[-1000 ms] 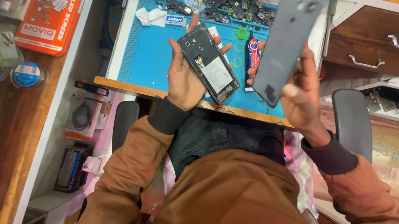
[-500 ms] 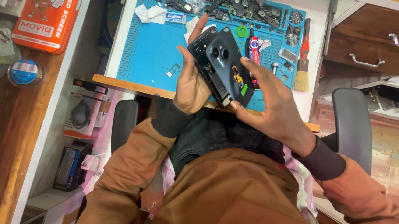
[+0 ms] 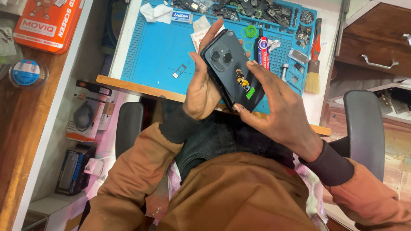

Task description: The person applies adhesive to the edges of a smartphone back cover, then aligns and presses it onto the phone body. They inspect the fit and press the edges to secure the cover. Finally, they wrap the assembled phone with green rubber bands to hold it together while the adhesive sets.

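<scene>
Now the dark back cover sits on the phone point(image 3: 232, 70), camera lenses facing up, where a second ago the cover was held up apart in the right hand and the phone's open insides showed in the left. Half a second ago the two were just being brought together; they now look like one closed body, so the joining seems done or nearly so, though I cannot tell whether the edges are fully seated.

The left hand point(image 3: 202, 84) cradles the phone from underneath, fingers curled up around its far edge and clamped on it. The right hand point(image 3: 276, 108) lies over the lower end, fingers spread and pressing along the near side, thumb under the bottom corner. The phone is tilted, held above the front edge of the blue work mat point(image 3: 164, 50), not resting on it.

Behind it lie a glue tube point(image 3: 263, 52), a small brush point(image 3: 314, 65) and a heap of dark phone parts point(image 3: 237, 4) at the mat's far edge.
</scene>
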